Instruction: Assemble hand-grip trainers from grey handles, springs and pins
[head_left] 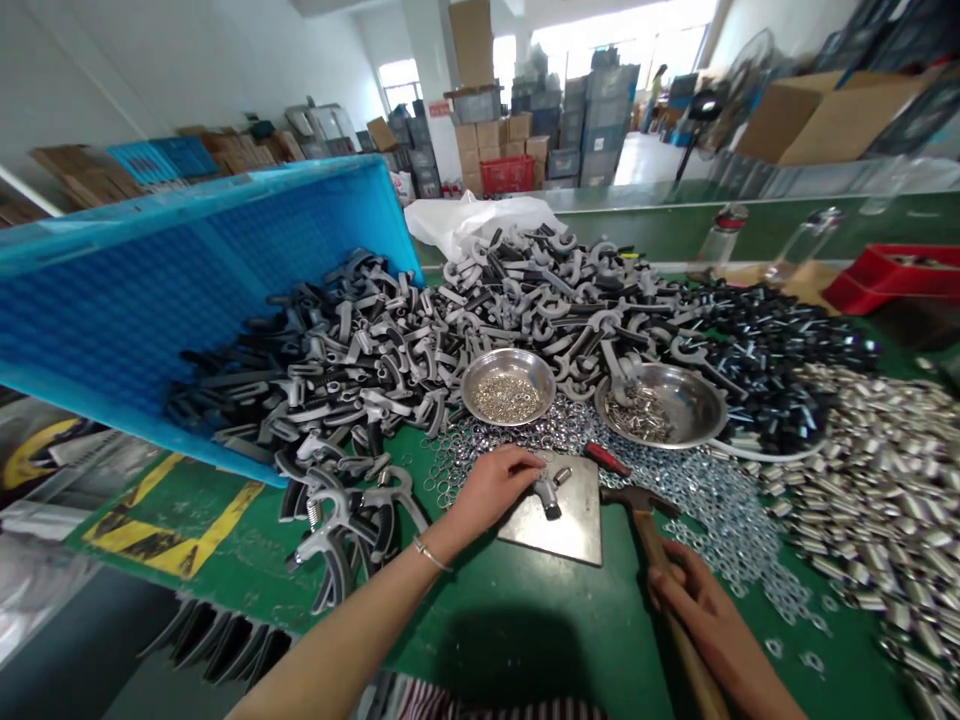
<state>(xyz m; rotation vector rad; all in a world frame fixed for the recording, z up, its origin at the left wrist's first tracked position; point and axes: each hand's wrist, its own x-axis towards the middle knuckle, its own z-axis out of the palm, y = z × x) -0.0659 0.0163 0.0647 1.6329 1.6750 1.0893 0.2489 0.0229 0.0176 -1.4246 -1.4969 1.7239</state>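
My left hand (496, 490) rests at the left edge of a flat metal plate (574, 530), its fingers closed on a small grey piece with a black end (550, 500). A short silver cylinder (562, 476) lies on the plate beside that piece. My right hand (694, 595) is closed around the wooden handle of a hammer (643, 515), whose dark head lies just right of the plate. A red-handled tool (607, 459) rests at the plate's upper right corner. Several grey-and-black hand grips with springs (330, 530) lie left of my left forearm.
A blue crate (202, 245) lies tipped on its side, grey-and-black handles (405, 340) spilling from it. Two metal bowls of small parts (508, 385), (675, 400) stand behind the plate. Loose nuts (720, 520), silver cylinders (885, 450) and black pieces (780, 340) are heaped rightward.
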